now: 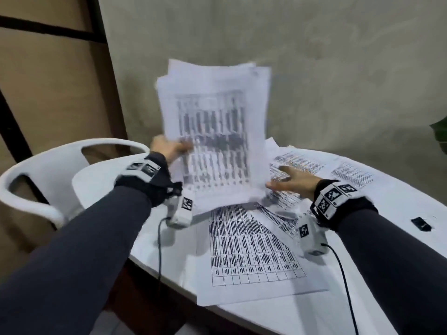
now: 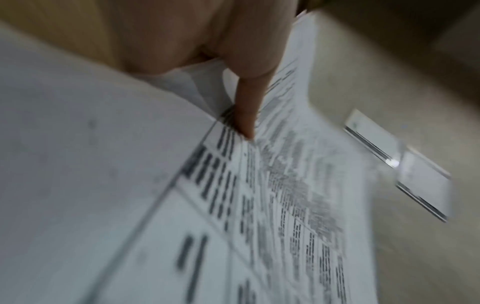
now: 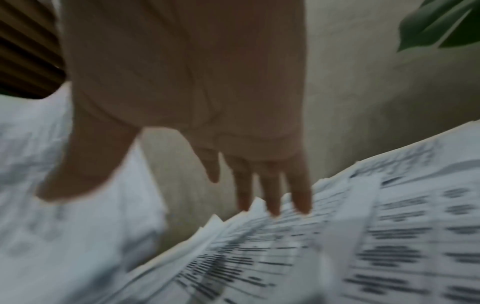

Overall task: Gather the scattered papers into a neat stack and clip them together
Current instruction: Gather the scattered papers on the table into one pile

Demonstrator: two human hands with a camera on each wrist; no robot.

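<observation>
My left hand (image 1: pixel 169 148) grips a bundle of printed papers (image 1: pixel 212 131) by its left edge and holds it upright above the white table (image 1: pixel 362 274), its sheets unevenly lined up. In the left wrist view a finger (image 2: pixel 246 102) presses on the printed sheet (image 2: pixel 285 195). To the right, my right hand (image 1: pixel 287 180) is open with straight fingers, its thumb by the bundle's lower right corner. In the right wrist view its fingers (image 3: pixel 272 195) hover over loose sheets (image 3: pixel 337 246). More loose papers (image 1: pixel 254 252) lie spread on the table. A black binder clip (image 1: pixel 421 224) lies at the right.
A white plastic chair (image 1: pixel 48 170) stands against the table's left side. A wall runs close behind the table. A green plant leaf (image 1: pixel 440 134) pokes in at the right edge. Cables hang from both wrist cameras over the table's front edge.
</observation>
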